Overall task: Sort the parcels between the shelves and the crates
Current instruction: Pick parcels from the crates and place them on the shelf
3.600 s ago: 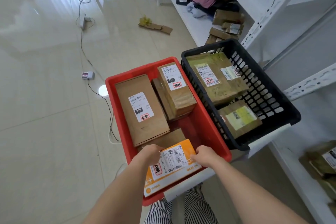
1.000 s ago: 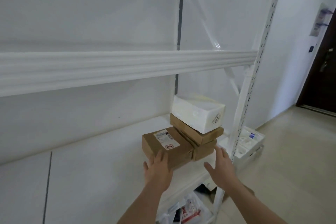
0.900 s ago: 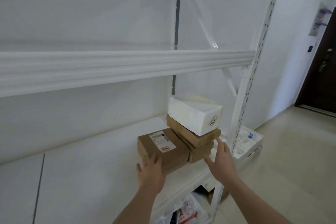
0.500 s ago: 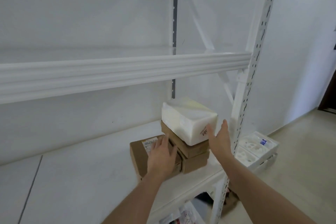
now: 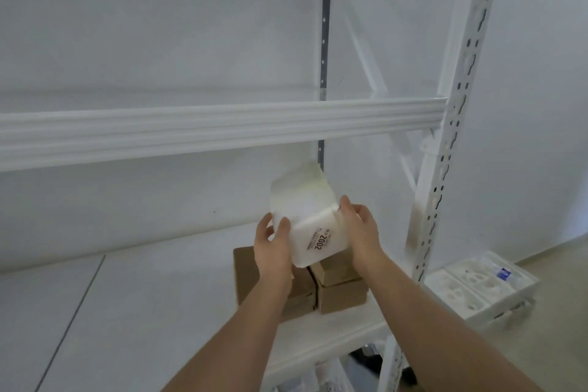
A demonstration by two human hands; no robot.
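Head camera: you stand at a white shelf (image 5: 191, 280) and hold a white foam box (image 5: 305, 216) between both hands, tipped up above the brown cardboard boxes (image 5: 340, 293) stacked beneath it. Your left hand (image 5: 273, 248) grips its near left corner, thumb on the front face; your right hand (image 5: 359, 229) clasps the right edge, fingers curled round it. The box, stamped "2002" on its front, appears lifted at the front, though whether its far end rests on the stack is hidden. Beyond the upright, a white moulded tray (image 5: 477, 286) sits on the floor.

To carry this off cleanly, keep both palms square on opposite sides. Foam likely dents and slips, so squeeze gently. Raise it clear before drawing it towards you, lest the brown boxes shift beneath.
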